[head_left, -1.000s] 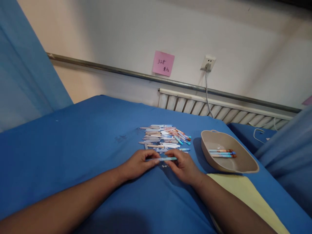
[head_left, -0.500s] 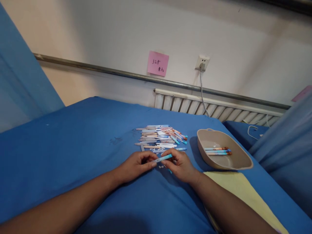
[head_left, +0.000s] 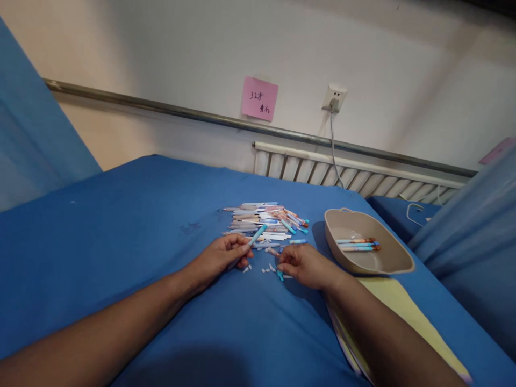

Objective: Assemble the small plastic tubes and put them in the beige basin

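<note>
My left hand point(head_left: 226, 251) is closed around a light-blue pen barrel point(head_left: 258, 235), its turquoise end tilted up and to the right. Apart from it, my right hand point(head_left: 304, 266) is low over the bed cover, fingers bent together; what they hold, if anything, is hidden. Just under those fingertips lies a small turquoise pen part point(head_left: 280, 275). Tiny white pointed pieces point(head_left: 267, 269) are scattered between the hands. Behind them spreads a pile of pen parts point(head_left: 252, 219), with pale barrels, white sticks and orange, blue and turquoise ends.
A beige plastic basin point(head_left: 393, 262) stands on the right with several assembled-looking pens point(head_left: 358, 245) inside. Partly under my right forearm lies a yellow sheet point(head_left: 403, 303). A radiator point(head_left: 306, 166), a metal rail point(head_left: 193, 113) and a plugged-in socket point(head_left: 334, 98) line the wall behind the blue cover point(head_left: 153, 231).
My hands have moved apart. The left has lifted the pen barrel up and left, now more upright; the right has let go of it and lowered beside the small parts.
</note>
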